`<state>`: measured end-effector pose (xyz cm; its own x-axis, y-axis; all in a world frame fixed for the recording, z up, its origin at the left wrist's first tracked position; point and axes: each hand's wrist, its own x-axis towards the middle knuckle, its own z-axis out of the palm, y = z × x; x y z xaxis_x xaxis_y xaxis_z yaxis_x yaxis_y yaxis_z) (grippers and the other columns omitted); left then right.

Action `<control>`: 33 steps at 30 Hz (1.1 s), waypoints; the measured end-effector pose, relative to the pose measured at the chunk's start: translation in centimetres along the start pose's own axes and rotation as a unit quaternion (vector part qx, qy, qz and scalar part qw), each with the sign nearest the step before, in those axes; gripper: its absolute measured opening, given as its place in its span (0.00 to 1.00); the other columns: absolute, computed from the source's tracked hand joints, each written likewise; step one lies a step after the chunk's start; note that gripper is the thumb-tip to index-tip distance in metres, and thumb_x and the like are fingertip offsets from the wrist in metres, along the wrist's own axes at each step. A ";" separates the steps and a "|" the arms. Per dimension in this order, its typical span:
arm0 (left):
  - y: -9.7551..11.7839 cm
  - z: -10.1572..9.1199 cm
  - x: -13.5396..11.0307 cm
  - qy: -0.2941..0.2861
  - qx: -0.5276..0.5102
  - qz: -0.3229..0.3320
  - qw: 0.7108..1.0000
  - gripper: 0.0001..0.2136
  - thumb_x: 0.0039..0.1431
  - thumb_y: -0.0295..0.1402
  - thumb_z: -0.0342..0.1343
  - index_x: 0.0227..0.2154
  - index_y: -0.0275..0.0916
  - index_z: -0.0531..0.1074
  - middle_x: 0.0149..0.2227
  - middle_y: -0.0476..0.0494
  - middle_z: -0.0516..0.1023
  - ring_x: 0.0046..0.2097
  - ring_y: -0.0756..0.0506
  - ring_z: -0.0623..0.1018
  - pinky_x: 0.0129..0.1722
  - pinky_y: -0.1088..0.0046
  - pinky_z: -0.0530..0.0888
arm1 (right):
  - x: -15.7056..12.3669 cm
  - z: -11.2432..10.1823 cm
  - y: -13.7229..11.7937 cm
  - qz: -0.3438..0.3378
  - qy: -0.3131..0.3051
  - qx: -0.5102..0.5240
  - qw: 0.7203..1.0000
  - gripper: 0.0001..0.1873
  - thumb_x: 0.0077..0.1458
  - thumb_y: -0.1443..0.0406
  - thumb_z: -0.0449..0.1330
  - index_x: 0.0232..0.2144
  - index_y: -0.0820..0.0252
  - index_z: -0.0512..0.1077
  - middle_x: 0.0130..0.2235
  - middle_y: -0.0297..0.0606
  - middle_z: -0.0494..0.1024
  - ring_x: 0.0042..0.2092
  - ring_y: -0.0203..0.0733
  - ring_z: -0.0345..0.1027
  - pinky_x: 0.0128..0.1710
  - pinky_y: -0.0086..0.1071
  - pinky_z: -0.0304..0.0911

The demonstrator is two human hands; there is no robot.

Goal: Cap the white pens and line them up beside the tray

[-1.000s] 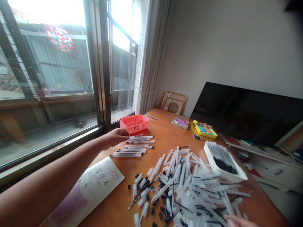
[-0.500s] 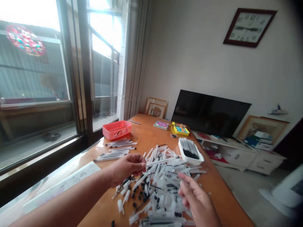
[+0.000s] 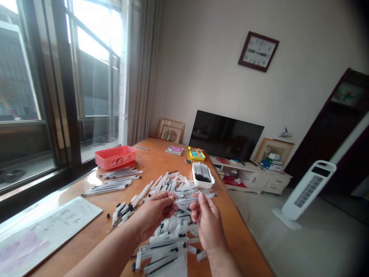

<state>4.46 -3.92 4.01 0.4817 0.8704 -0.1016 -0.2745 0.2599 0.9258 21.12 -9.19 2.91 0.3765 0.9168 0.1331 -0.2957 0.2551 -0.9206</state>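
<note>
A translucent white pen with a black tip at its right end lies level between my two hands, above the pile. My left hand pinches its left end between thumb and fingers. The right hand grips it nearer the black end, thumb on top. Underneath spreads a heap of white pen barrels, caps and black plugs, partly hidden by my hands. Just beyond my right hand stands a white tray packed with black-ended pens.
A pink plastic basket stands at the left, with rows of finished-looking pens before it. A notebook lies front left. Farther back are a booklet and a yellow box. A white tower fan stands beyond the table's right edge.
My right hand has come in from the right and closed on the pen held by my left hand. The view has swung to the right.
</note>
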 end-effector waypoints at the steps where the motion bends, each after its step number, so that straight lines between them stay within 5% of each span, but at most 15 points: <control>1: -0.2 0.1 0.0 0.010 0.017 0.015 1.000 0.15 0.55 0.44 0.63 0.37 0.37 0.73 0.30 0.46 0.76 0.29 0.50 0.71 0.32 0.74 0.65 | 0.0 0.0 0.0 -0.006 0.008 -0.010 1.000 0.25 0.59 0.45 0.59 0.39 0.61 0.74 0.27 0.33 0.74 0.24 0.31 0.59 0.23 0.25 0.56; 5: -0.9 0.0 -0.5 0.053 0.193 0.139 0.970 0.17 0.57 0.47 0.60 0.43 0.41 0.74 0.37 0.44 0.77 0.38 0.45 0.74 0.41 0.69 0.70 | -0.2 0.2 0.2 -0.030 0.025 -0.049 0.998 0.26 0.58 0.44 0.59 0.39 0.61 0.74 0.27 0.34 0.74 0.24 0.31 0.59 0.22 0.25 0.56; 9: -1.6 -0.8 -1.0 0.050 0.386 0.275 0.879 0.13 0.61 0.45 0.56 0.42 0.45 0.76 0.39 0.41 0.75 0.40 0.42 0.74 0.43 0.66 0.70 | -0.7 0.5 0.7 -0.017 0.014 -0.063 0.998 0.27 0.57 0.43 0.59 0.39 0.62 0.75 0.27 0.35 0.75 0.24 0.32 0.59 0.22 0.25 0.56; 18: -1.6 -1.0 -2.1 0.008 0.561 0.318 0.764 0.14 0.69 0.38 0.43 0.44 0.43 0.74 0.37 0.37 0.74 0.39 0.42 0.73 0.40 0.66 0.67 | -1.0 0.6 2.2 0.037 -0.012 -0.062 0.997 0.26 0.53 0.44 0.64 0.36 0.62 0.73 0.26 0.35 0.75 0.23 0.32 0.59 0.20 0.24 0.55; 26: -1.3 -0.6 -2.5 -0.033 0.504 0.274 0.818 0.14 0.70 0.40 0.41 0.36 0.43 0.71 0.36 0.38 0.74 0.38 0.43 0.73 0.38 0.68 0.67 | -1.8 0.6 1.9 0.002 0.029 -0.124 0.992 0.29 0.50 0.42 0.64 0.38 0.61 0.74 0.25 0.35 0.74 0.22 0.33 0.60 0.19 0.26 0.57; 33: -1.5 -0.1 -3.0 -0.041 0.493 0.237 0.836 0.15 0.69 0.43 0.42 0.33 0.42 0.68 0.34 0.41 0.73 0.36 0.44 0.71 0.37 0.68 0.66 | -1.4 0.2 2.0 0.042 0.027 -0.096 0.994 0.26 0.53 0.43 0.63 0.36 0.61 0.73 0.23 0.31 0.70 0.20 0.31 0.55 0.18 0.25 0.53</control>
<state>3.32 -6.82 2.88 0.5805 0.7354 0.3497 0.3495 -0.6129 0.7087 19.85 -9.94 0.93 0.4066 0.9128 0.0377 -0.1565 0.1102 -0.9815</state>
